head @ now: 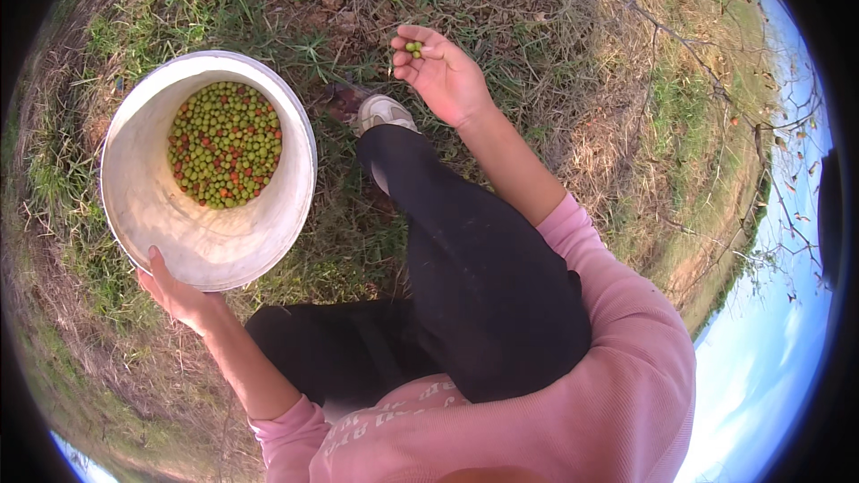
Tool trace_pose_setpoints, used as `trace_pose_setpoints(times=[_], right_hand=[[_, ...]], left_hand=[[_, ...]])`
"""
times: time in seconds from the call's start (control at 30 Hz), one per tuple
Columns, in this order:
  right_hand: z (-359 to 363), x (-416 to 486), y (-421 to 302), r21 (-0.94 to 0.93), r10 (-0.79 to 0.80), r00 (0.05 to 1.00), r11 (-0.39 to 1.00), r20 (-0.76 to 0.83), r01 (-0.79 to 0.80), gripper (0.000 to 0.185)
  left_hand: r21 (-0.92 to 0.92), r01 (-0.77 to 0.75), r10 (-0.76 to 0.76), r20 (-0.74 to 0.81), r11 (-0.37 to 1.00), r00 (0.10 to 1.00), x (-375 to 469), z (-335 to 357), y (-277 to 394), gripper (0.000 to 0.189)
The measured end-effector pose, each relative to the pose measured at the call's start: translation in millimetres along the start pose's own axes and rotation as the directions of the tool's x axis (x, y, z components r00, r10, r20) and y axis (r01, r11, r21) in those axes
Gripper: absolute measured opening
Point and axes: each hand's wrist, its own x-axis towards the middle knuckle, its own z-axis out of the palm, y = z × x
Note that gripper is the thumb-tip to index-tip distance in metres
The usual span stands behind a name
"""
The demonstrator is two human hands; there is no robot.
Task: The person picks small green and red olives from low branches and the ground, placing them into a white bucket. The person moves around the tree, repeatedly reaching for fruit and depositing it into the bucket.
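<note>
My left hand (178, 298) grips the near rim of a white plastic bucket (208, 261), its thumb over the inside edge and its fingers outside. The bucket tilts so that its mouth faces me. Many small round fruits (225, 144), mostly green with some orange and red ones, cover its bottom. To the right of the bucket, my right hand (443, 74) is held palm up above the grass. A few green fruits (414, 48) rest at its fingers, near the thumb tip.
Grass and dry straw (349, 7) cover the ground. My bent leg in black trousers (483, 261) and a light shoe (386, 113) lie between my arms. Thin, nearly bare branches (704, 67) reach in from the right, with small fruits or leaves on them.
</note>
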Motion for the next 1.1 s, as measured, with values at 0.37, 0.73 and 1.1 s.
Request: trace_pose_setpoints(times=[0.37, 0.73, 1.1], right_hand=[[54.9, 30.6, 14.5, -0.519, -0.185, 0.892, 0.757, 0.413, 0.398, 0.023], [-82.9, 174.3, -7.9, -0.934, -0.333, 0.942, -0.317, -0.05, -0.162, 0.024], [-89.4, 181.7, -3.2, -0.865, -0.263, 0.963, -0.494, 0.052, -0.088, 0.025]], left_hand=[[-0.06, 0.018, -0.015, 0.04, 0.998, 0.999, 7.9, -4.9, -4.0, 0.07], [-0.08, 0.055, -0.054, 0.019, 0.995, 0.998, 6.7, 0.0, 0.9, 0.082], [-0.067, 0.05, -0.048, 0.032, 0.997, 0.998, 5.5, 0.6, 2.3, 0.077]])
